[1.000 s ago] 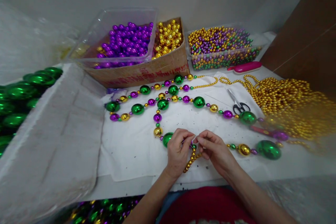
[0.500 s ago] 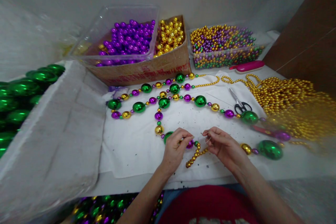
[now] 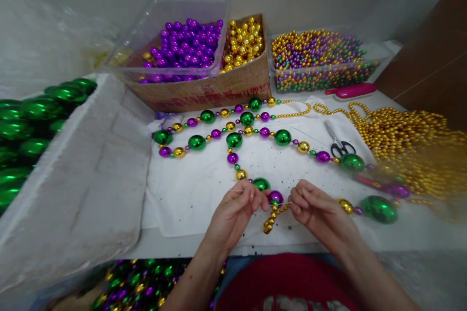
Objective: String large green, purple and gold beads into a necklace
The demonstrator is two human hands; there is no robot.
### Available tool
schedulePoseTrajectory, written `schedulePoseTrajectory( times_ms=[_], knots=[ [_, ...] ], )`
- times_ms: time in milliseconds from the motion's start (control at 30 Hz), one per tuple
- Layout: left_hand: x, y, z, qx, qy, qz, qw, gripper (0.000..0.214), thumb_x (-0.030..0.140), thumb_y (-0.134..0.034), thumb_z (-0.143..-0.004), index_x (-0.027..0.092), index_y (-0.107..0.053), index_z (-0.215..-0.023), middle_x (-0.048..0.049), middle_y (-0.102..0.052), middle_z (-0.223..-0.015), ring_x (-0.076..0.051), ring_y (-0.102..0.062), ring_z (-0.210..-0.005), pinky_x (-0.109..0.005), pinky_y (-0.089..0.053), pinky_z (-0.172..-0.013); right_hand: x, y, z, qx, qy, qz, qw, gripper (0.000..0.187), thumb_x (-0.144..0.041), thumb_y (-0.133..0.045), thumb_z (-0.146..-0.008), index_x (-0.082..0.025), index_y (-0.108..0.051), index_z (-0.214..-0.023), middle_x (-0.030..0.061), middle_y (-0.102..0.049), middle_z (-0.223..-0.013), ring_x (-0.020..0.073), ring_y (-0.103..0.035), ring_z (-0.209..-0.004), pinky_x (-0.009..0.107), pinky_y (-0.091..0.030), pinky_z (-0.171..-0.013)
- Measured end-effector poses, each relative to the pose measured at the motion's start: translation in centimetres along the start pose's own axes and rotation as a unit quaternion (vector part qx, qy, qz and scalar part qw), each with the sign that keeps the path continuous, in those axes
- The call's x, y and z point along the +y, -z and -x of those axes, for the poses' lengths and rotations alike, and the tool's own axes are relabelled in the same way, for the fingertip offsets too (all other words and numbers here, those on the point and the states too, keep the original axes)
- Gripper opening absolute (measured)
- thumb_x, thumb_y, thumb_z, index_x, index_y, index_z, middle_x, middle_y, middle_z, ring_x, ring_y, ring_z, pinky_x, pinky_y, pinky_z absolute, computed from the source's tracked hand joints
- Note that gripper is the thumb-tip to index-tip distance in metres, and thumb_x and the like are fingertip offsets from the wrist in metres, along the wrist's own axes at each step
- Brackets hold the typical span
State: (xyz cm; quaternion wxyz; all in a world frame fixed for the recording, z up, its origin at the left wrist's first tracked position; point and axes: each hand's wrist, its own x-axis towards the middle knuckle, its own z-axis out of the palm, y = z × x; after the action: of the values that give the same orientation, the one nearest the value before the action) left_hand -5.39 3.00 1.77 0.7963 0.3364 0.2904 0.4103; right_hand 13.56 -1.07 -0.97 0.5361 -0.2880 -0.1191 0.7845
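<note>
A thin pale thread (image 3: 279, 203) runs taut between my two hands over the white cloth (image 3: 193, 204). My left hand (image 3: 237, 206) is closed on it, the fingers pinched; a short end shows left of the fingertips. Across a small gap, my right hand (image 3: 315, 201) also pinches the thread with curled fingers. Just behind and between them lies a bead garland of green (image 3: 234, 140), purple (image 3: 232, 158) and gold beads, bending down toward my left hand. A short loop of small gold beads (image 3: 269, 221) hangs below the thread, partly hidden by my right hand.
Behind stand a clear bin of purple beads (image 3: 189, 48), a carton of gold beads (image 3: 245, 41) and a bin of small mixed beads (image 3: 321, 58). Scissors (image 3: 341, 143) and a heap of gold bead strands (image 3: 404, 131) lie right. A white foam box (image 3: 105, 165) stands left.
My left hand has turned and drawn the thread taut toward the left, and my right fingers have curled closed. The garland's lower end has shifted right. The view has moved slightly.
</note>
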Motion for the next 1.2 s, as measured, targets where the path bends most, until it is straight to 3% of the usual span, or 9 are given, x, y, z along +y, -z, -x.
schedulePoseTrajectory(
  times_ms=[167,400,567,733,933,1200],
  knots=[
    [-0.7,-0.2,0.4,0.025,0.030,0.005,0.999,0.022,0.024,-0.053,-0.087,0.017,-0.051,-0.067,0.0026,-0.048,-0.060,-0.013,-0.054,-0.066,-0.041,-0.035,-0.098,0.3,0.4,1.1,0.038,-0.001,0.009,0.999,0.021,-0.025,-0.068,-0.078,-0.019,-0.049,-0.070,-0.0032,-0.040,-0.062,0.0106,-0.044,-0.058,0.022,-0.035,-0.050],
    [1.9,-0.7,2.0,0.007,0.109,-0.057,0.992,0.023,0.025,-0.053,-0.088,0.015,-0.053,-0.068,-0.0012,-0.052,-0.064,-0.015,-0.055,-0.072,-0.031,-0.040,-0.078,0.0,-1.5,2.3,0.006,0.052,0.110,0.993,0.018,-0.027,-0.059,-0.086,-0.018,-0.051,-0.072,-0.0021,-0.045,-0.063,0.0127,-0.049,-0.060,0.024,-0.038,-0.054],
    [2.8,-1.2,1.8,-0.010,0.094,0.086,0.992,0.020,0.024,-0.056,-0.086,0.016,-0.049,-0.069,0.0023,-0.043,-0.061,-0.011,-0.049,-0.063,-0.025,-0.038,-0.068,-0.3,-2.1,2.2,-0.067,0.114,0.209,0.969,0.013,-0.025,-0.056,-0.089,-0.019,-0.052,-0.077,-0.0007,-0.054,-0.068,0.0147,-0.054,-0.064,0.029,-0.039,-0.062],
    [2.1,-1.5,1.3,0.024,0.047,0.152,0.987,0.019,0.021,-0.056,-0.086,0.016,-0.047,-0.070,0.0032,-0.039,-0.060,-0.011,-0.046,-0.061,-0.025,-0.039,-0.067,0.0,-1.1,2.2,-0.085,0.098,0.254,0.958,0.012,-0.026,-0.055,-0.090,-0.020,-0.053,-0.080,0.0006,-0.056,-0.073,0.0155,-0.054,-0.069,0.029,-0.039,-0.064],
    [1.0,-1.2,1.7,0.063,0.080,0.158,0.982,0.022,0.021,-0.058,-0.084,0.015,-0.046,-0.067,0.0031,-0.037,-0.058,-0.011,-0.046,-0.060,-0.025,-0.038,-0.063,0.4,-0.4,1.7,-0.059,0.101,0.198,0.973,0.014,-0.023,-0.056,-0.088,-0.018,-0.052,-0.076,-0.0009,-0.051,-0.067,0.0138,-0.052,-0.063,0.027,-0.037,-0.059],
    [-0.5,-0.4,1.6,0.108,0.093,0.172,0.975,0.024,0.021,-0.063,-0.081,0.016,-0.044,-0.066,0.0039,-0.039,-0.059,-0.010,-0.045,-0.060,-0.026,-0.041,-0.066,0.7,-0.2,0.9,-0.018,0.056,0.101,0.993,0.016,-0.020,-0.055,-0.087,-0.016,-0.052,-0.072,-0.0016,-0.044,-0.062,0.0120,-0.049,-0.059,0.023,-0.037,-0.052]
  ],
)
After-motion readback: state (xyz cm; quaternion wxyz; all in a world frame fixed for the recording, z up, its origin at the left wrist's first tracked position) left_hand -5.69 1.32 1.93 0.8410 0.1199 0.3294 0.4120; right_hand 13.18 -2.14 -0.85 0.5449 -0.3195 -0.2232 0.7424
